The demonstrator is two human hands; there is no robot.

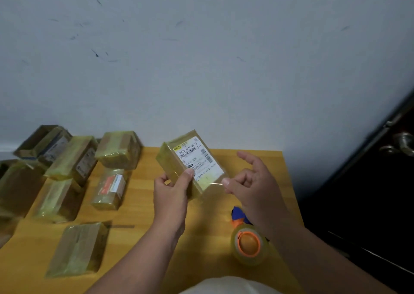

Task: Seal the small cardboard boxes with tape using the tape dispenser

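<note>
While the left hand (172,188) grips it, the box (191,162) slants up-left, right hand (253,181) released.

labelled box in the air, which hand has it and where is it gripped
The left hand holds the labelled box by its near lower end, thumb on the label face. The right hand touches its near right corner with the thumb tip.

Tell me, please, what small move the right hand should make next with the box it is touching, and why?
Probably the right hand should press the loose clear tape end flat onto the box. The left hand grips the box above the table, the right thumb is at its tape edge, and the tape dispenser lies set down, so cutting seems finished.
</note>
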